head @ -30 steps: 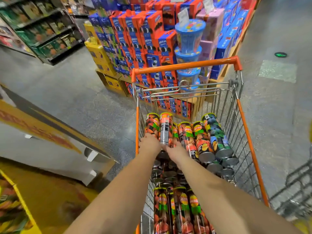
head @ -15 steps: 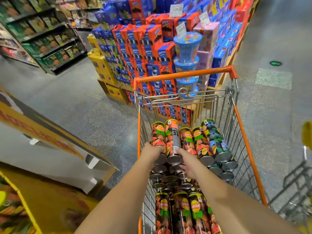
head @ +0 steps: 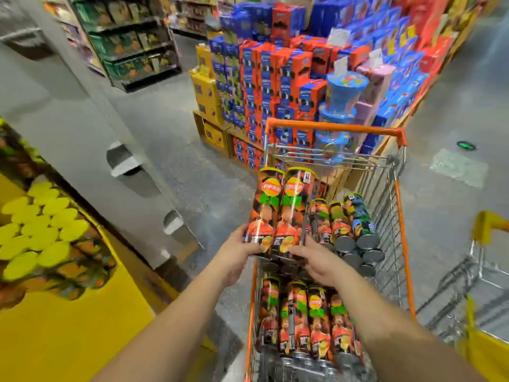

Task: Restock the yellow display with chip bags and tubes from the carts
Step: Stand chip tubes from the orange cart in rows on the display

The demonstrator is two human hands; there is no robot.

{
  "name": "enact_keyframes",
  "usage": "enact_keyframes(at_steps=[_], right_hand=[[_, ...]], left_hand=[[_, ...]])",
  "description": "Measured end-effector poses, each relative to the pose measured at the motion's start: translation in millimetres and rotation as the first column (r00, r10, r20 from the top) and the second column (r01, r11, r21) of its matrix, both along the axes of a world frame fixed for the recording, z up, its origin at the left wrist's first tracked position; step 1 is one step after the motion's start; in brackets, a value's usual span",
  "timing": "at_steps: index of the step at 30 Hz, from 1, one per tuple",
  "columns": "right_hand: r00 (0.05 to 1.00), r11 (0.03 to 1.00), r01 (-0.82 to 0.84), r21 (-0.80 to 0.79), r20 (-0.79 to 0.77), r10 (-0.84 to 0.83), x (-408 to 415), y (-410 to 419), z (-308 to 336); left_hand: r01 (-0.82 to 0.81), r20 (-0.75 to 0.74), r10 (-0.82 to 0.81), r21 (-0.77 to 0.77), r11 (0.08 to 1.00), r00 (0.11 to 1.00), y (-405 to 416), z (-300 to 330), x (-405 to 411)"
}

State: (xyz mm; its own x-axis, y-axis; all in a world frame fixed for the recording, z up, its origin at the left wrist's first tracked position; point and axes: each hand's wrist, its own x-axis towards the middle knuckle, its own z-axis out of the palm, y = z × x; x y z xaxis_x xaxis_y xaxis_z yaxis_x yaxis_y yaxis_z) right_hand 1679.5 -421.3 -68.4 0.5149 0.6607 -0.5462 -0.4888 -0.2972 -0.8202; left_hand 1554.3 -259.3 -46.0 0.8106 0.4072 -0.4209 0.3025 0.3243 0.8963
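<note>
Two orange chip tubes (head: 281,213) with yellow lids are held side by side, lifted above the orange-handled wire cart (head: 399,216). My left hand (head: 237,252) grips their lower left side and my right hand (head: 314,257) grips the lower right. More chip tubes (head: 305,321) lie stacked in the cart, with several darker tubes (head: 358,224) at the far right. The yellow display (head: 68,334) is at lower left, with a block of yellow-lidded tubes (head: 41,230) standing on it.
A grey and yellow cardboard panel (head: 91,139) leans beside the display. A big stack of red and blue boxes (head: 275,84) stands beyond the cart. A second cart with a yellow handle (head: 484,224) is at the right. Store shelves (head: 132,42) line the back left.
Both hands have lifted two tubes up out of the cart's stack. The view has swung left, bringing the yellow display and its tubes into sight.
</note>
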Motion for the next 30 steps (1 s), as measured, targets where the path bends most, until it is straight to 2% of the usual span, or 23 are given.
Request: enact_keyframes(at_steps=[2,7,12,16,18,19,24,26,30], right_hand=[[0.993,0.994,-0.11,0.002,0.051,0.11,-31,12,16],[0.928,0.951,-0.31,-0.011,0.212,0.305,-117,54,52],[0.841,0.902,-0.428,-0.059,0.34,0.422,-209,110,72],[0.753,0.832,-0.545,-0.099,0.377,0.538,-281,161,75],[0.674,0.79,-0.586,-0.178,0.434,0.598,-303,186,60],[0.638,0.778,-0.584,-0.232,0.461,0.617,-314,194,62],[0.569,0.701,-0.682,-0.208,0.451,0.688,-375,235,68],[0.512,0.663,-0.721,-0.203,0.487,0.707,-387,250,59],[0.459,0.644,-0.722,-0.253,0.522,0.719,-400,283,36]], left_hand=[[-0.014,0.045,0.013,0.019,1.0,0.999,9,11,-42],[-0.183,0.111,0.18,0.014,0.983,0.977,37,34,-147],[-0.264,0.099,0.251,0.161,0.951,0.963,76,52,-254],[-0.355,0.121,0.336,0.233,0.905,0.934,104,60,-336],[-0.414,0.126,0.395,0.249,0.875,0.91,116,58,-371],[-0.441,0.12,0.425,0.255,0.86,0.897,121,55,-383],[-0.587,0.064,0.593,0.255,0.768,0.803,147,39,-432],[-0.608,0.02,0.623,0.244,0.755,0.782,156,31,-443],[-0.626,-0.086,0.664,0.264,0.734,0.742,177,2,-460]])
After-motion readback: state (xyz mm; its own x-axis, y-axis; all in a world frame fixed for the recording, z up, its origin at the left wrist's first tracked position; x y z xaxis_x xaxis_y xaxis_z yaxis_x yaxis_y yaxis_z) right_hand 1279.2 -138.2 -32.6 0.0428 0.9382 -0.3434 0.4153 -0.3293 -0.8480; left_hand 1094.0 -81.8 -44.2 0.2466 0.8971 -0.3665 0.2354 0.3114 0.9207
